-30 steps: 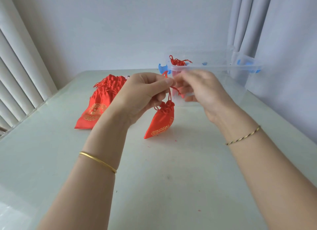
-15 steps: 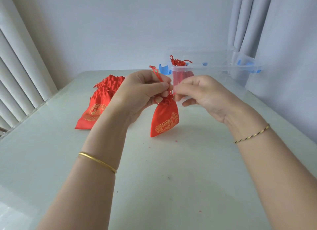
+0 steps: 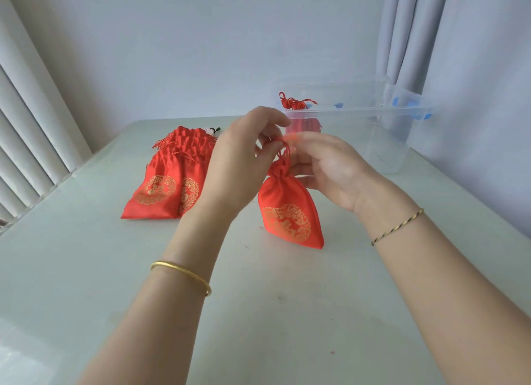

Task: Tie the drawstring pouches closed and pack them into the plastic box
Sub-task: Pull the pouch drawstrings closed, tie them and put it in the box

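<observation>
Pinching the thin red drawstring (image 3: 285, 150) between thumb and forefinger, my left hand (image 3: 244, 160) holds it just above the gathered neck of a pouch (image 3: 290, 209). My right hand (image 3: 330, 171) meets it from the other side, fingertips nipped on the same cord and the other fingers curled beside the neck. The pouch is glossy red satin, puckered tight at the top and widening to a flat, square-cornered bottom, with a round gold motif printed low on its face. It hangs near the middle of the table (image 3: 258, 321); I cannot tell whether its lower corner touches the surface.

To my left a pile of pouches (image 3: 169, 180) lies flat, ruffled mouths pointing away from me. Behind my hands stands the plastic box (image 3: 388, 131), clear and thin-walled, with one tied pouch (image 3: 300, 117) inside at its left end. The pale, smooth tabletop runs wide and bare toward me, its left edge beside vertical blinds (image 3: 31, 137).
</observation>
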`<control>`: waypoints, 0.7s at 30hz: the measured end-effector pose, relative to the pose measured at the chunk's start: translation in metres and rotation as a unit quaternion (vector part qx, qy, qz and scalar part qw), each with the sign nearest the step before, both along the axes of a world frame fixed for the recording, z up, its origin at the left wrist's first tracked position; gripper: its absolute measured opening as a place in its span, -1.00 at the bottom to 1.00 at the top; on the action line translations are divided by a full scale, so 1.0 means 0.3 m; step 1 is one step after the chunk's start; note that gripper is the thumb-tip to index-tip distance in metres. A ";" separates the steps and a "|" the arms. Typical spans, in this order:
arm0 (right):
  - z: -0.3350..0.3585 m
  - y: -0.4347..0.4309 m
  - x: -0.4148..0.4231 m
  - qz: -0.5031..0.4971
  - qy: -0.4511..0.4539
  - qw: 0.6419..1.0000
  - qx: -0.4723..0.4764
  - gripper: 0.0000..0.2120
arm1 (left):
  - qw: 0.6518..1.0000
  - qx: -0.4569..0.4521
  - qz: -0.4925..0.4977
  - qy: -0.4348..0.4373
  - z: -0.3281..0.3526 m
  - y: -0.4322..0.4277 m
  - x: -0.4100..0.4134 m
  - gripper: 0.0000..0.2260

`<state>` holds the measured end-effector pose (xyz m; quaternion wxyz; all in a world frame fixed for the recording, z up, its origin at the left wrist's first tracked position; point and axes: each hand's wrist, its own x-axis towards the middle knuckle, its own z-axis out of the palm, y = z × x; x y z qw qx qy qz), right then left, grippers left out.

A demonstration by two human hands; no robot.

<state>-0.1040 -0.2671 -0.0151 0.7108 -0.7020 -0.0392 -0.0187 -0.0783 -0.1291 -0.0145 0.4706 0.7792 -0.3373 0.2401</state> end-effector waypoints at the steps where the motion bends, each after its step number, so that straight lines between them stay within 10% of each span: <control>1: -0.001 -0.001 0.000 0.020 0.003 1.000 0.004 -0.78 | 1.000 -0.004 0.002 -0.010 -0.006 0.000 0.001 -0.71; 9: -0.008 0.002 -0.007 0.069 -0.006 0.997 0.042 -0.80 | 0.998 -0.069 -0.013 -0.006 -0.010 -0.005 0.007 -0.64; 21: 0.002 -0.034 0.020 -0.147 -0.022 0.984 0.101 -0.63 | 0.958 -0.163 -0.072 0.223 -0.005 0.017 0.018 -0.85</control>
